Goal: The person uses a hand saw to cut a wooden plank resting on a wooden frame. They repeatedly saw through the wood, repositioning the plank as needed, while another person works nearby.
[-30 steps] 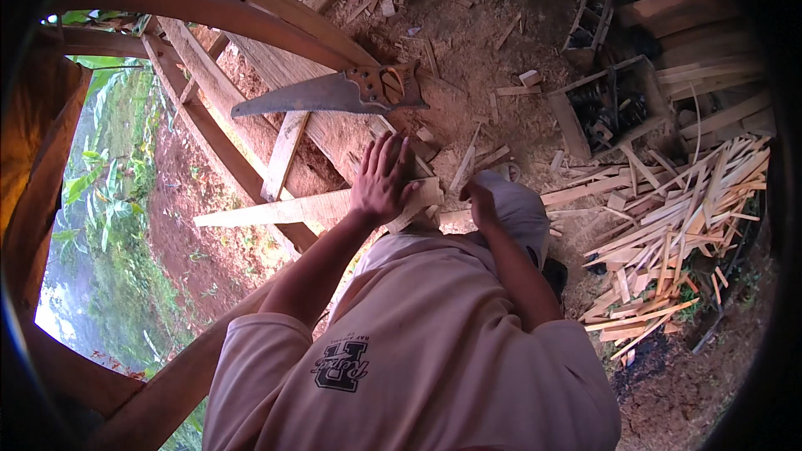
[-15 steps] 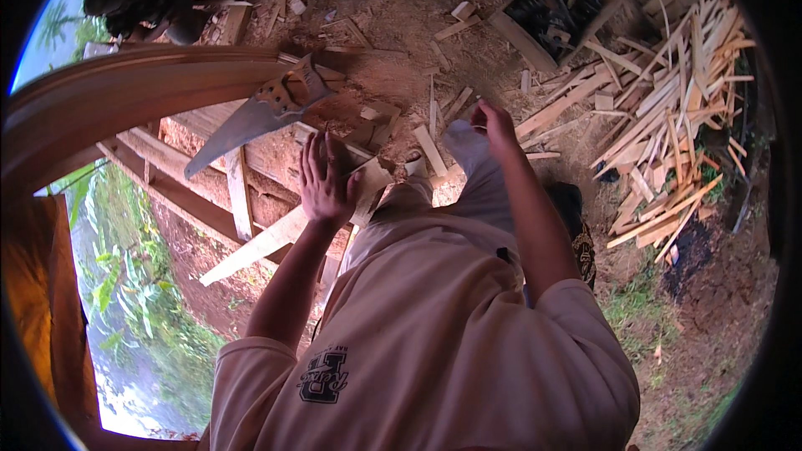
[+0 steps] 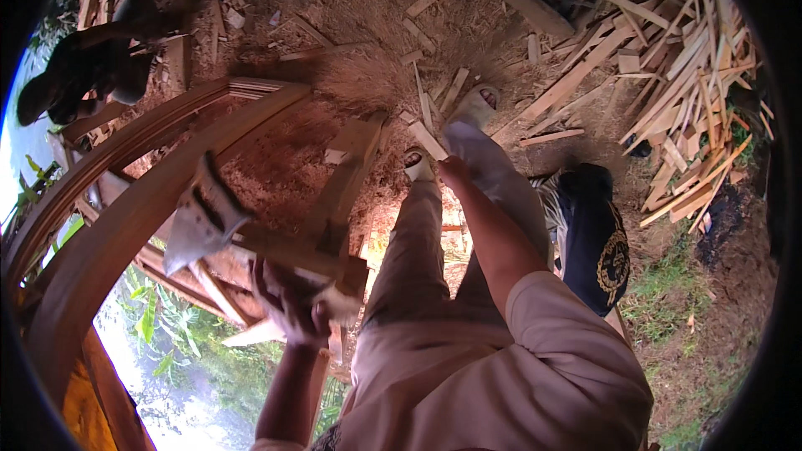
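Wooden block (image 3: 292,255) under left hand (image 3: 292,305); right hand (image 3: 451,169) on knee.

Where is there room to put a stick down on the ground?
The sawdust-covered ground between the curved wooden beams and the pile of wood strips is mostly bare, with a few offcuts. The strip pile is crowded, as is the spot around the handsaw by the left hand.

My left hand (image 3: 292,305) gripped a wooden beam (image 3: 301,252). A handsaw (image 3: 200,219) lay just left of that grip, on the beam. A pile of wood offcuts (image 3: 693,92) lay far right, well apart.
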`<state>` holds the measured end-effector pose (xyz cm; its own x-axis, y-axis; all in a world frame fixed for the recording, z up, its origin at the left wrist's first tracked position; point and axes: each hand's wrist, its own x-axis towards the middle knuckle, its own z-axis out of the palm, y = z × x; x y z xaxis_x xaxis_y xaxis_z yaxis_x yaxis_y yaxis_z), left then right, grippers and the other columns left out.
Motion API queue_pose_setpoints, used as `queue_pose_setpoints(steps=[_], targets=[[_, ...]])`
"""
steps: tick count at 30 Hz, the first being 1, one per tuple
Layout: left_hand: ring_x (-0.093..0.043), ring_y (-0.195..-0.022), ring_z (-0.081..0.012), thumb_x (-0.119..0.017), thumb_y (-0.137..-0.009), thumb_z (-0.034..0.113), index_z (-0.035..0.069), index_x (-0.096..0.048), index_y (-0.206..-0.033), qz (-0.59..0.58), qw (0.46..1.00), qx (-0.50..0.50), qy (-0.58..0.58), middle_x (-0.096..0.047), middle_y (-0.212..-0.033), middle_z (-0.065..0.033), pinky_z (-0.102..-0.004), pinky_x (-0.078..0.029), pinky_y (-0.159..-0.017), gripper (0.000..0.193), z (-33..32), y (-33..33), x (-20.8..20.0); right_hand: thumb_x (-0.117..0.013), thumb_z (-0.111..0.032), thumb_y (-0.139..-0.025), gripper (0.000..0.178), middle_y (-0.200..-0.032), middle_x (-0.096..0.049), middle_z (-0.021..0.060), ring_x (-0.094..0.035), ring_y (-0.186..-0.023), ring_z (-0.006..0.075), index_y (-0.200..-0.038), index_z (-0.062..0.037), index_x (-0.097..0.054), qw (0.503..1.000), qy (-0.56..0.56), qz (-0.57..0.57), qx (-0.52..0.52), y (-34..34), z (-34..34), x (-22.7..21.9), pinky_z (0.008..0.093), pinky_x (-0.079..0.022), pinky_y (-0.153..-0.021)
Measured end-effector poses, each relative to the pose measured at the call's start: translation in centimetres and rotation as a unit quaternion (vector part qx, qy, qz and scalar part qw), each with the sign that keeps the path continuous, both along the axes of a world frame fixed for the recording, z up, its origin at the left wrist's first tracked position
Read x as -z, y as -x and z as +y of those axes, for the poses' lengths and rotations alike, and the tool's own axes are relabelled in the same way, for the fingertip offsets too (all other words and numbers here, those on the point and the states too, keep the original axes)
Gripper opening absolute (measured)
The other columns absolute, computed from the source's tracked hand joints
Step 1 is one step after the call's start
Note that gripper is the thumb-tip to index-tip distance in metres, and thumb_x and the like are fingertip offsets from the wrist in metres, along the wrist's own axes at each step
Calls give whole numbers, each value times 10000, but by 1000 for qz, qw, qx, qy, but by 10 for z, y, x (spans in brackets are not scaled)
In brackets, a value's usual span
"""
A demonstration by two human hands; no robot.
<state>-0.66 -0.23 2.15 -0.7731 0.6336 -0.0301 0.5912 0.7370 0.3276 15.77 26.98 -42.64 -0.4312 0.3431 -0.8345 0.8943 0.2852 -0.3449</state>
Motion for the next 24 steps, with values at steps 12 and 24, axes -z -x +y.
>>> queue_pose_setpoints(steps=[12, 24], targets=[[-267, -1471, -535, -285, -1023, 597, -11, -256, -1603, -67, 990, -74, 98, -299, -1599, -315, -670, -246, -1188, 841, 6, 10, 11, -679, -305, -923, 340, -1171, -711, 188, -711, -1084, 342, -1133, -37, -662, 979, -68, -126, -148, 80, -35, 148, 469, -585, -872], [-326, -1439, -541, -329, -1008, 601, -5, -251, -1605, -58, 991, -73, 93, -315, -1581, -324, -683, -286, -1163, 855, 2, 11, 4, -779, -400, -817, 433, -985, -757, 158, -744, -955, 341, -1039, -38, -692, 979, -104, -118, -128, 101, -28, 128, 460, -592, -831]])
